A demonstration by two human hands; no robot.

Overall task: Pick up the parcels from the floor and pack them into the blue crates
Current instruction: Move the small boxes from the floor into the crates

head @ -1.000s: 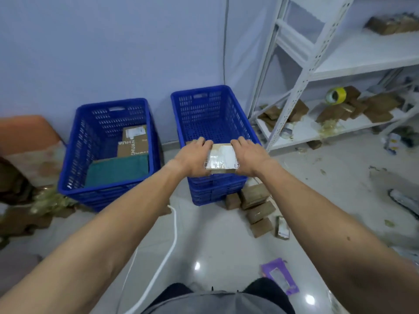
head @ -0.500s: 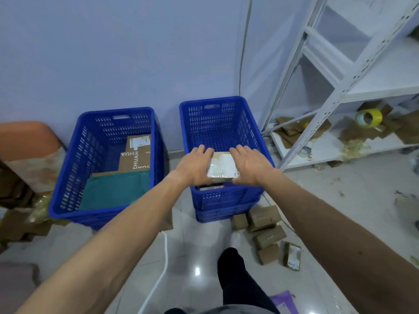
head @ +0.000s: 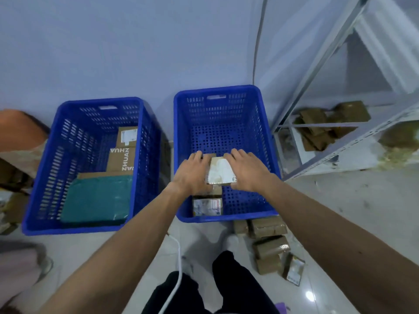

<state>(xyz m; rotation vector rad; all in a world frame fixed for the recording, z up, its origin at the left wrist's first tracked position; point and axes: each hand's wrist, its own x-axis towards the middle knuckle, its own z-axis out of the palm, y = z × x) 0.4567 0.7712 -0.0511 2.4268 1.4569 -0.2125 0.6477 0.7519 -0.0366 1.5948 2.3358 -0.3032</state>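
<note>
Two blue crates stand against the wall. Over the inside of the right crate I hold a small brown parcel with a white label between both hands: my left hand grips its left side, my right hand its right side. Below it, at the crate's near end, lies another labelled parcel. The left crate holds a teal mailer bag and brown cardboard boxes. Several brown taped parcels lie on the floor just in front of the right crate.
A white metal shelf rack with brown parcels on its low shelf stands to the right. A white cable runs across the floor between my legs. More cardboard and an orange object sit at the far left.
I have stepped closer and my view has tilted down. Both hands have carried the parcel from above the right crate's front rim to over its inside, lower down.
</note>
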